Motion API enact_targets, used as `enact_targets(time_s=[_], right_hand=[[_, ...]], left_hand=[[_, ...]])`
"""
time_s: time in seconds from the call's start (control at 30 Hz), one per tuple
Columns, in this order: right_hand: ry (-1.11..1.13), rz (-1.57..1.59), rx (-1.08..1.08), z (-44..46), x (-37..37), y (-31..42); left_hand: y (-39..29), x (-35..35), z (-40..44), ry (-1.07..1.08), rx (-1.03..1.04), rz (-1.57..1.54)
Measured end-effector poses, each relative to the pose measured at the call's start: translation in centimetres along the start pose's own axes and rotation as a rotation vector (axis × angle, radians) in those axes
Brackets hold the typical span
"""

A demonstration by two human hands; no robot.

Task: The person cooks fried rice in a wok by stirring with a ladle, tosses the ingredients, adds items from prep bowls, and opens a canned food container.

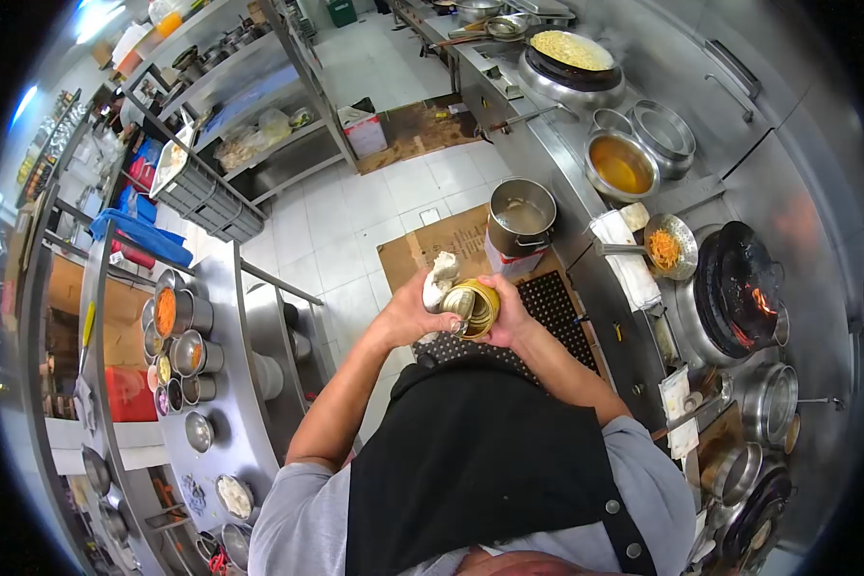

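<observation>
In front of my apron, my right hand wraps round the side of an opened gold tin can. Its mouth faces up toward me, and a round metal lid stands at its left side. My left hand is closed on a crumpled white cloth, with its thumb by the lid. Whether the thumb presses the lid or only lies beside it, I cannot tell. The can's contents are hard to make out.
A tall metal pot stands on the floor ahead, near a black rubber mat. The stove counter on the right carries a wok with flames and a strainer with orange shreds. On the left, a steel table holds several metal containers.
</observation>
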State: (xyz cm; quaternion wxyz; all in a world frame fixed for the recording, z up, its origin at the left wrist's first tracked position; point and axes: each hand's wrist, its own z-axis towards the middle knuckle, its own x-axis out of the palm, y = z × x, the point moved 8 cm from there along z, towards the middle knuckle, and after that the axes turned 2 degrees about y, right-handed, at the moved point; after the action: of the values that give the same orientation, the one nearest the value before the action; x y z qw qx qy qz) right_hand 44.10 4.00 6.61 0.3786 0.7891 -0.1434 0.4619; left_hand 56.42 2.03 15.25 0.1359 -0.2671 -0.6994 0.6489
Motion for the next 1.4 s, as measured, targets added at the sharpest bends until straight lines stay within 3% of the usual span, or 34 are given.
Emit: enact_targets(time_s=[0.17,0.27,0.37,0.7,0.77,0.9,1.07,1.13,1.2,1.23,1.27,1.33,1.4], right_hand=[[-0.045,-0.055,-0.032,-1.0,-1.1,0.0],[-0.128,-0.099,-0.034,-1.2,-3.3,-0.7],[-0.158,-0.152,-0.063,-2.0,-3.6,0.2],[-0.159,-0.223,-0.176,-2.7,-3.5,2.8],[-0.152,-0.148,-0.173,-2.7,-3.0,3.2],[-0.016,-0.073,-0.157,-1.8,-3.5,3.5],[-0.042,-0.106,-0.18,-2.7,-7.1,3.3],[-0.219,-0.018,-0.175,-3.6,-10.9,2.1],[-0.254,0.017,-0.193,-4.5,-13.6,1.0],[-0.285,0.065,-0.21,-4.7,-15.1,0.3],[-0.318,0.026,-0.28,-4.6,-16.9,-0.2],[-0.326,0.071,-0.321,-4.3,-17.3,-0.8],[-0.361,-0.008,-0.336,-2.2,-16.4,-1.3]], left_hand=[[1.7,1.6,0.7,-0.044,0.003,0.121],[2.8,3.6,1.6,-0.01,-0.024,-0.145],[3.9,4.3,2.7,-0.004,-0.028,-0.189],[3.8,4.2,5.5,-0.061,-0.01,0.04],[2.8,4.5,5.3,0.035,-0.059,-0.22],[5.8,1.3,6.0,-0.034,-0.045,-0.298],[11.9,-4.2,3.6,-0.337,-0.178,-0.601],[16.8,-6.4,1.1,-0.465,-0.268,-0.318],[23.2,-7.2,-1.6,-0.365,-0.371,0.13],[22.9,-6.4,-3.0,-0.298,-0.2,0.387],[26.7,-6.0,-5.2,-0.333,-0.272,0.427],[45.4,-4.3,-7.1,-0.1,-0.198,0.585],[39.8,-8.4,-9.4,-0.303,-0.384,0.509]])
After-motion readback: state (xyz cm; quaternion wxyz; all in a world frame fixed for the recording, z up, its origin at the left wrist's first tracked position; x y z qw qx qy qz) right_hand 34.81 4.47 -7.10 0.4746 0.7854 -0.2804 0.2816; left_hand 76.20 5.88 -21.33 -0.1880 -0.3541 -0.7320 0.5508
